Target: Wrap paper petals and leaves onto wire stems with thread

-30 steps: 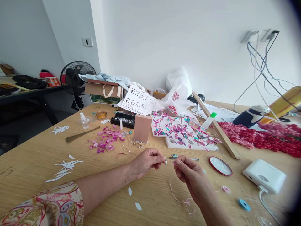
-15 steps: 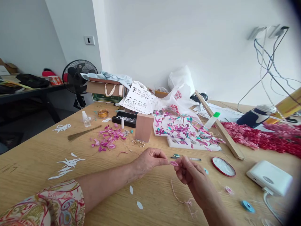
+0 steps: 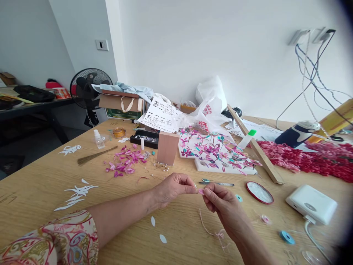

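Observation:
Between the fingertips of both hands is a small pink petal (image 3: 201, 191), mostly covered by the fingers. My left hand (image 3: 176, 188) pinches its left end, thumb against forefinger. From the other side my right hand (image 3: 220, 200) grips the petal's right end in a closed pinch. Just behind the fingers, tweezers (image 3: 220, 184) lie on the table beside a small teal-edged leaf shape (image 3: 205, 180). Pink thread (image 3: 205, 226) trails on the wood below the right hand. Two pale leaf-shaped pieces (image 3: 162, 239) lie below the left forearm.
Loose pink petals (image 3: 124, 162) lie beyond the left forearm, near a wooden block (image 3: 167, 149). White foam (image 3: 224, 167) bears pink and teal flowers. To the right are a red-rimmed round lid (image 3: 259, 192), a white device (image 3: 311, 204) with a cable, and a blue tape roll (image 3: 287, 237).
The gap between my hands has closed, with the pink petal now pinched between them. Less of the petal shows than half a second ago. The view has shifted slightly.

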